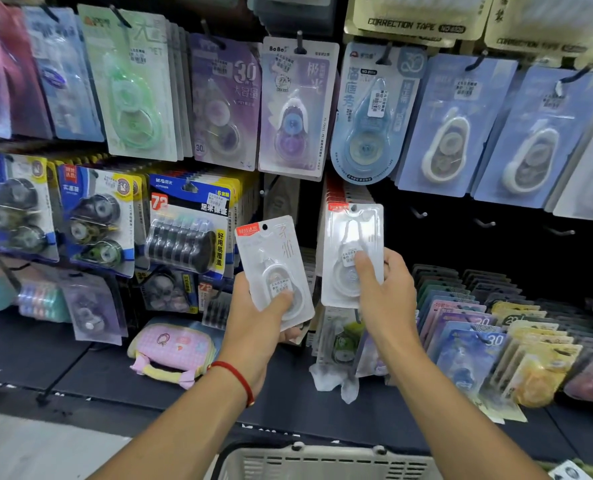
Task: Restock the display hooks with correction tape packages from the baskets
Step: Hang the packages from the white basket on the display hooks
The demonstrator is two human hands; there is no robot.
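My left hand [253, 320] grips a white correction tape package [271, 258] with a red label, tilted slightly left, thumb across its lower blister. My right hand [381, 292] pinches a second white package [352, 237], held upright against a row of the same red-topped packages [335, 192] on a hook, its hang hole near the top. Left of that row a bare hook [271, 183] sticks out from the dark panel. The grey basket [323, 462] sits at the bottom edge below my arms.
Hooks full of correction tape packages [295, 105] fill the upper wall. Three bare hooks [485, 223] stick out at the right. Stacks of packages [478, 334] lean on the dark shelf at right; a pink pouch [170, 348] lies at left.
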